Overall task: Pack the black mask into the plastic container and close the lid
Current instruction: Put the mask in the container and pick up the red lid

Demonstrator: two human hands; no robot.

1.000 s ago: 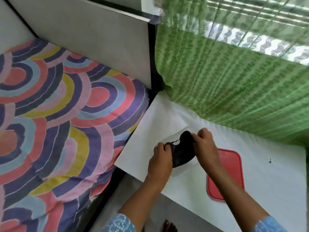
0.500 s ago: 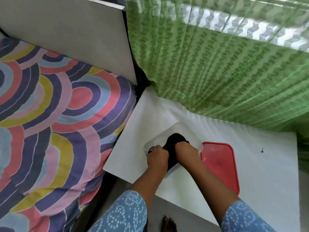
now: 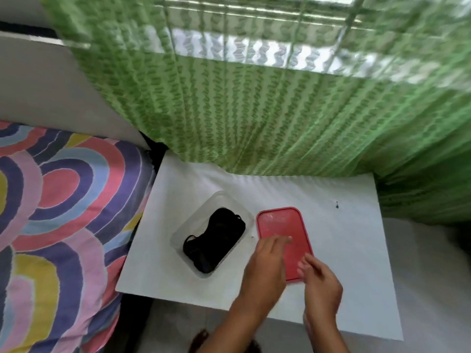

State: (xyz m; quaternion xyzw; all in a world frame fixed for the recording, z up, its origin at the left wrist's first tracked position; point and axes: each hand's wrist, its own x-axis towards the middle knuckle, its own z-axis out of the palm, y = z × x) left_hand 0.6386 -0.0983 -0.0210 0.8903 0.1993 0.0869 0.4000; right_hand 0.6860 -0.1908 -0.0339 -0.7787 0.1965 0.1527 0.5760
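White table [image 3: 344,250] under a green curtain [image 3: 254,110], patterned bedspread [image 3: 63,212] to its left. Black mask [image 3: 214,240] lies bunched inside the clear plastic container [image 3: 183,226], lid off. Red lid [image 3: 283,225] flat just right of it. Left hand [image 3: 267,263] over the lid's near left edge, fingers loosely spread; right hand [image 3: 321,281] at the near corner, fingers apart, blurred; contact unclear.
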